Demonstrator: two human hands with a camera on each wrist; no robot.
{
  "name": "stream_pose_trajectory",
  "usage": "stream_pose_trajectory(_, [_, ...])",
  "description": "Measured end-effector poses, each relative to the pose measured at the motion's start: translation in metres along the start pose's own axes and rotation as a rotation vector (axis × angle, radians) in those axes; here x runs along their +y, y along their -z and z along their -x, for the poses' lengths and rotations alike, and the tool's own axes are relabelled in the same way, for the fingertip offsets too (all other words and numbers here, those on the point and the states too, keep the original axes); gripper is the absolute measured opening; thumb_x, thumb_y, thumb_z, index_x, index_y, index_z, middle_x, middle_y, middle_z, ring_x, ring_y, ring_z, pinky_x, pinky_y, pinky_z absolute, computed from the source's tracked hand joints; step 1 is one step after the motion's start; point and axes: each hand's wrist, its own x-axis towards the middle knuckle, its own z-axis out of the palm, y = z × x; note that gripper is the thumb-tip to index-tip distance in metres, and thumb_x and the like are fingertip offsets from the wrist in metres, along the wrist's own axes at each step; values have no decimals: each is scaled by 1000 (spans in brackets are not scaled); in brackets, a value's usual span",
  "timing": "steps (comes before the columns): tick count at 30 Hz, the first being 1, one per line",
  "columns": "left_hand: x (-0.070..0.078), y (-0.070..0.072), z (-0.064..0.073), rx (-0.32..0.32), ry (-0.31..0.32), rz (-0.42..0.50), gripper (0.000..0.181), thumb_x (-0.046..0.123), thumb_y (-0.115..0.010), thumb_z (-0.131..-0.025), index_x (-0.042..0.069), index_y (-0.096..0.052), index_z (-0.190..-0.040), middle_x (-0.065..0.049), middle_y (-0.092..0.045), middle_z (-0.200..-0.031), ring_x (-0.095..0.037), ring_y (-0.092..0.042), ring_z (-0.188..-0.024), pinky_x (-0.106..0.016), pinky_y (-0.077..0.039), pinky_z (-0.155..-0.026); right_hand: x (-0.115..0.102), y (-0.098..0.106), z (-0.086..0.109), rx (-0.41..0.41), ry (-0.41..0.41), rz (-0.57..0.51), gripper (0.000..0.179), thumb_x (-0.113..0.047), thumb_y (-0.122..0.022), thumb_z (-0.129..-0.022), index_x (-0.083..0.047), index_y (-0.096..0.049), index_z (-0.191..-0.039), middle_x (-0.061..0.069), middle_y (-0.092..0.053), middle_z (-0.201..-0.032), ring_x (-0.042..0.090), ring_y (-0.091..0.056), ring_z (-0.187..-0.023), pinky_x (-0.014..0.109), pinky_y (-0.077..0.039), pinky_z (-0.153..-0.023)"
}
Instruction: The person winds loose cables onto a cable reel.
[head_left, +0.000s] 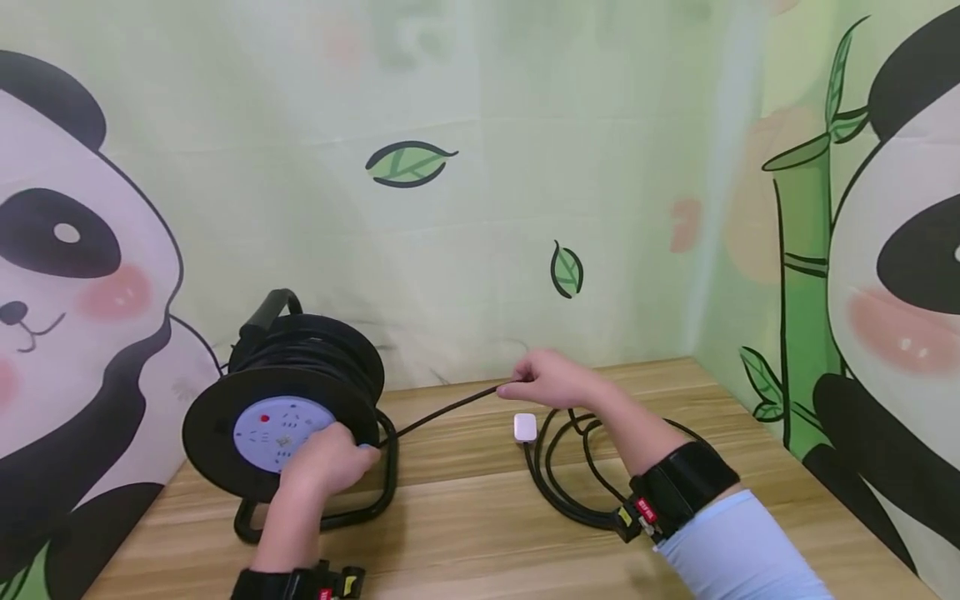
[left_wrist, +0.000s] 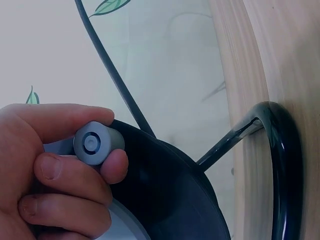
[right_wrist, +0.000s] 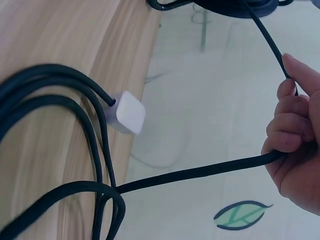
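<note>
A black cable reel point(head_left: 208, 433) with a pale socket panel point(head_left: 258, 437) stands at the left of the table. My left hand point(head_left: 326, 462) is at the reel's front face. In the left wrist view its fingers curl round a grey knob point(left_wrist: 93, 143). To the right, my right hand point(head_left: 558, 382) grips the black cable point(head_left: 446, 409) above the table. The cable runs taut from the reel to that hand. In the right wrist view, the cable also leaves the lower side of the fist point(right_wrist: 292, 135) and drops toward the loose loops.
Loose cable loops point(head_left: 555, 492) lie on the wooden table point(head_left: 450, 533) under my right forearm, with a white plug point(head_left: 525, 427) beside them. The reel's tubular stand point(head_left: 390, 475) sticks out to its right. A printed cloth backdrop point(head_left: 480, 208) rises behind the table.
</note>
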Motion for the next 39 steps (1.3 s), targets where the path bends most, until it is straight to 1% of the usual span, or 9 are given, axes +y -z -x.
stream_pose_trajectory(4, [2,1,1,2,-3,4,50,38,-61,-86,-7,-59,-108,-13,-59,-93,-27,-53,-78,-45,-48,-67,7,6,4,20,-12,25,41,-30,-65,-89,-18,-41,-58,-8,-36,-51,7,-34,-45,25,-32,-48])
stream_pose_trajectory(8, [4,3,1,-3,-1,3,53,37,-61,-86,-9,-58,-112,-16,-60,-97,-28,-53,-80,-46,-48,-69,18,9,7,15,-69,-12,37,-18,-61,-85,-17,-37,-56,-7,-32,-51,8,-30,-46,26,-30,-49])
stream_pose_trajectory(11, [4,4,1,-4,-4,-3,54,37,-61,-86,-9,-57,-113,-17,-60,-100,-28,-54,-82,-47,-48,-70,25,9,8,18,-91,-20,37,-16,-60,-82,-17,-36,-55,-8,-31,-51,8,-29,-46,26,-29,-49])
stream_pose_trajectory(15, [3,4,2,-12,1,2,56,37,-61,-86,-10,-56,-116,-20,-60,-105,-29,-54,-84,-48,-48,-71,24,15,10,66,-47,25,34,-16,-59,-81,-18,-36,-56,-8,-31,-51,7,-28,-47,26,-28,-49])
stream_pose_trajectory(18, [3,4,2,-10,2,9,57,37,-61,-87,-11,-55,-117,-21,-59,-107,-30,-55,-86,-49,-48,-73,22,26,14,143,-22,76,33,-15,-59,-80,-18,-37,-56,-9,-31,-51,8,-28,-48,27,-28,-50])
stream_pose_trajectory(21, [3,4,1,-6,2,14,58,38,-61,-87,-11,-55,-116,-22,-59,-107,-30,-55,-87,-50,-48,-74,26,40,22,200,-32,87,33,-14,-59,-80,-17,-37,-56,-8,-31,-51,8,-29,-48,28,-29,-51])
stream_pose_trajectory(27, [1,2,-1,-25,15,-7,60,38,-62,-87,-12,-54,-118,-26,-58,-112,-33,-55,-93,-52,-47,-77,62,65,45,262,-122,38,37,-19,-63,-85,-15,-37,-58,-8,-32,-51,10,-30,-47,28,-29,-50])
stream_pose_trajectory(32, [-4,-1,-1,-49,23,-52,61,37,-62,-86,-12,-54,-120,-29,-56,-116,-37,-54,-98,-54,-46,-81,93,83,74,355,-240,89,39,-19,-65,-85,-13,-36,-60,-5,-30,-52,15,-29,-49,31,-28,-50])
stream_pose_trajectory(39, [-8,-5,-3,-66,1,-60,61,37,-62,-86,-12,-52,-122,-29,-54,-120,-38,-53,-103,-55,-45,-84,112,84,90,402,-292,77,37,-16,-62,-86,-13,-33,-62,-3,-28,-54,16,-28,-48,32,-29,-51])
